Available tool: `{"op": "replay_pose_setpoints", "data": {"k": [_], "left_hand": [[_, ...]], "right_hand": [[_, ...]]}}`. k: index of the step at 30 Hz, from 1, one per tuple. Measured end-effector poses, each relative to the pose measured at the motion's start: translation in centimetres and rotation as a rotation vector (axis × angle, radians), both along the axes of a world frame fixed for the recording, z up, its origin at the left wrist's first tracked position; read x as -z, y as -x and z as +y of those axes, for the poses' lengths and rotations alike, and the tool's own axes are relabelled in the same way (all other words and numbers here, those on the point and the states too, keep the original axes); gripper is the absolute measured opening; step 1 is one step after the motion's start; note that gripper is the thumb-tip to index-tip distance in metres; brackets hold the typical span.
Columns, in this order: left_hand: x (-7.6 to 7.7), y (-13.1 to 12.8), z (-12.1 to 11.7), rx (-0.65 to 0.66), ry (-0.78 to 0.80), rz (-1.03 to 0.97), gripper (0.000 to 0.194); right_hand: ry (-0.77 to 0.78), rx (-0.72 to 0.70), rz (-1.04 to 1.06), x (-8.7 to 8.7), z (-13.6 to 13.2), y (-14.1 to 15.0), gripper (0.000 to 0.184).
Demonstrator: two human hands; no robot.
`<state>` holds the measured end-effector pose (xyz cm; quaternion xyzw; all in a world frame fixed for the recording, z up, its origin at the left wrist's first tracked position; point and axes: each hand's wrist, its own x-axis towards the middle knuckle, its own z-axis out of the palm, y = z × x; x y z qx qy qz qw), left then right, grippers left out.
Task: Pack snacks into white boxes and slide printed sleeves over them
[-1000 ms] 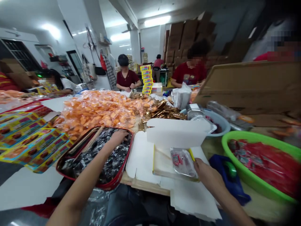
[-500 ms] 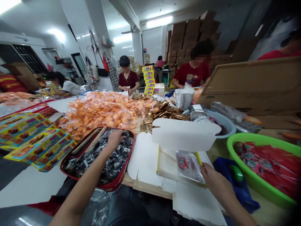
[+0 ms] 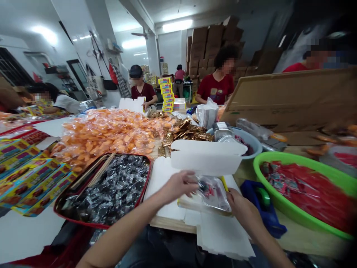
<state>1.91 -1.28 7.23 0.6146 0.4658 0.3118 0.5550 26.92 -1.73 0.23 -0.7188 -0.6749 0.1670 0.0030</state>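
A white-lined carton with yellow edges (image 3: 184, 204) lies unfolded in front of me, its white flap (image 3: 206, 158) standing up. Inside it rests a clear plastic tray (image 3: 219, 199) with a small red packet. My left hand (image 3: 180, 185) is over the carton's left part, its blurred fingers apart. Just past the fingertips, a dark wrapped packet (image 3: 205, 187) is at the tray's left side. My right hand (image 3: 239, 204) grips the right edge of the carton beside the tray. To the left, a red-rimmed case (image 3: 149, 173) holds many black wrapped packets (image 3: 119, 186).
Orange packets (image 3: 108, 130) are heaped behind the case, gold packets (image 3: 186, 130) beside them. At right stand a green basin (image 3: 258, 167) of red packets, a blue tape dispenser (image 3: 259, 203) and a light blue basin (image 3: 255, 145). Printed boxes (image 3: 33, 186) lie left. Co-workers sit across.
My left hand has moved right, from the black packets in the case to the tray. A dark packet now shows at the tray. My right hand keeps its grip; the view has turned rightward.
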Motion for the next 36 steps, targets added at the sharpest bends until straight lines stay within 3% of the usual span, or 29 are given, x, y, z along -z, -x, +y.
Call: {"op": "replay_pose_setpoints", "data": {"k": [1,3,6,10,13,17,19,22,26,28,31,33,36], "left_hand": [[0.2,-0.5,0.0,0.056,0.003,0.051,0.044],[0.3,0.5,1.3,0.013,-0.063,0.303,0.028],[0.1,5.3,5.6,-0.264,-0.171,0.675,0.019],[0.6,10.1,12.7,-0.472,-0.171,0.858,0.022],[2.1,10.1,16.1,-0.512,-0.129,0.916,0.029],[3.8,8.5,18.0,-0.541,-0.068,0.93,0.032],[3.8,8.2,18.5,-0.555,-0.055,0.922,0.032],[2.2,8.9,19.0,-0.553,-0.061,0.899,0.028],[-1.5,11.9,17.6,-0.53,-0.07,0.852,0.023],[-3.2,13.4,15.2,-0.487,-0.074,0.808,0.022],[-5.1,14.3,9.7,-0.377,-0.054,0.683,0.029],[-5.5,12.9,5.7,-0.206,0.017,0.443,0.037],[-4.3,7.7,1.3,-0.014,0.13,0.18,0.044]], "right_hand": [[0.01,-0.001,0.005,0.1,0.0,-0.1,0.042],[0.025,-0.009,0.019,0.2,0.0,-0.3,0.043],[0.032,-0.021,0.031,0.0,-0.1,-0.5,0.043],[0.041,-0.002,0.059,0.0,-0.1,-0.5,0.04],[0.015,0.013,0.109,0.4,0.1,-0.6,0.038],[0.009,0.017,0.169,1.0,0.2,-0.8,0.041],[0.032,0.02,0.184,1.1,0.3,-0.8,0.043],[0.048,0.029,0.186,0.9,0.3,-0.7,0.043],[0.014,0.026,0.11,0.3,0.1,-0.4,0.04],[-0.026,0.007,0.07,0.0,-0.1,-0.2,0.036],[-0.074,-0.006,0.036,-0.2,-0.3,0.0,0.032],[-0.101,-0.008,0.027,-0.3,-0.4,0.1,0.03],[-0.113,-0.009,0.017,-0.3,-0.4,0.1,0.029]]}}
